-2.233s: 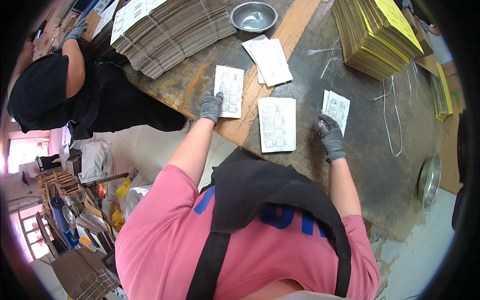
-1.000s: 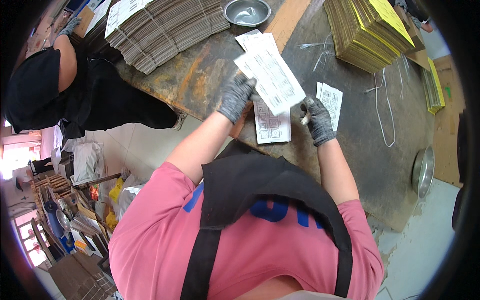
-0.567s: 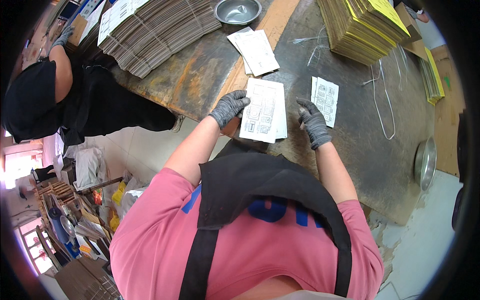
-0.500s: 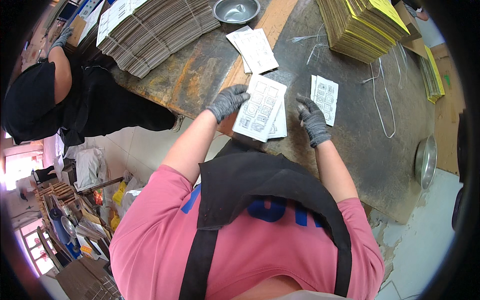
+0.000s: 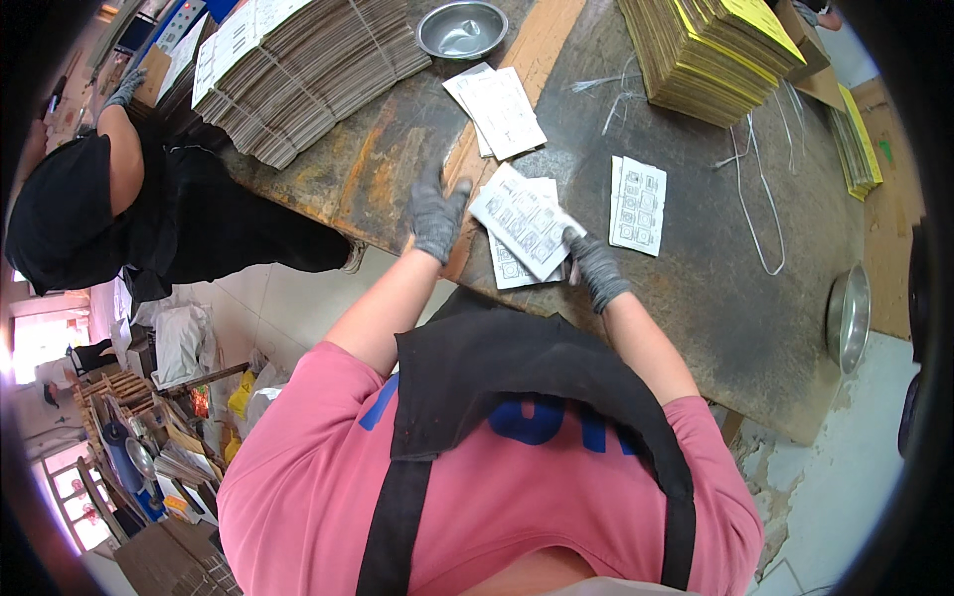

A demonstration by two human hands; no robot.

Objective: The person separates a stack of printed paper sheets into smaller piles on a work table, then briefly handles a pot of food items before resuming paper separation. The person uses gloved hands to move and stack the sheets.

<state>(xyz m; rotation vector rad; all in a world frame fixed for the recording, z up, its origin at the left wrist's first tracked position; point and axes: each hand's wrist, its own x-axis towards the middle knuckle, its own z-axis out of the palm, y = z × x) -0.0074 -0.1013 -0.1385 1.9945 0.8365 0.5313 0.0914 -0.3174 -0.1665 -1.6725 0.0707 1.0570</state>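
A flat white card (image 5: pixel 522 219) with printed black drawings lies tilted over another printed card (image 5: pixel 509 268) near the table's front edge. My right hand (image 5: pixel 596 268), in a grey knit glove, pinches the upper card at its lower right corner. Just left of the cards is my left hand (image 5: pixel 437 214), gloved alike, its thumb apart from slightly blurred fingers and nothing in it. Farther off, a small pile of white cards (image 5: pixel 505 111) rests on the table. To the right of my right hand sits one more pile of printed cards (image 5: pixel 637 207).
Tied cardboard stacks (image 5: pixel 308 79) stand far left, yellow-edged stacks (image 5: pixel 711 60) far right. A metal bowl (image 5: pixel 462 32) is at the back, another bowl (image 5: pixel 848 320) at the right edge. Loose white string (image 5: pixel 760 209) lies right. A co-worker (image 5: pixel 179 199) stands left.
My left hand has let go of the upper card and drawn left. My right hand has moved left from near the right pile and taken the card's corner; the card has turned.
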